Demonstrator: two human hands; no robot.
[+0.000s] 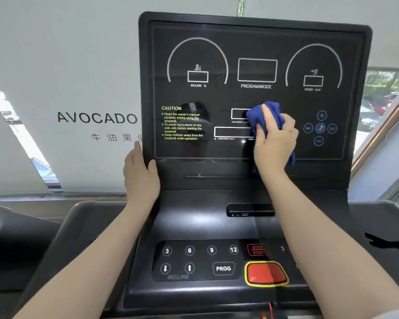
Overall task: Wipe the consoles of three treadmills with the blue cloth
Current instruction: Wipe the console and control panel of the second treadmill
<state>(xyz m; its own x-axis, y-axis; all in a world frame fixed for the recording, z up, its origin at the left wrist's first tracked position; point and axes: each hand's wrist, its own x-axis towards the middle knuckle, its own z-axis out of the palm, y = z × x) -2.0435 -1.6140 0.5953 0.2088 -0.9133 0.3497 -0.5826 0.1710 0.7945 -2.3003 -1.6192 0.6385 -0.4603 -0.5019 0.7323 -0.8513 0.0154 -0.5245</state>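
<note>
A black treadmill console (253, 42) fills the view, with an upright display panel and a lower button deck. My right hand (274, 143) grips a bunched blue cloth (268, 110) and presses it against the middle of the display panel, over the calories and distance readouts. My left hand (139, 173) holds the panel's lower left edge, thumb on the front and fingers behind it.
The button deck (194, 284) below carries number keys, incline arrows, a PROG key and a red stop button (265, 273) with a yellow rim. Grey side trays (78, 217) flank the deck. A white wall sign stands behind on the left, a window on the right.
</note>
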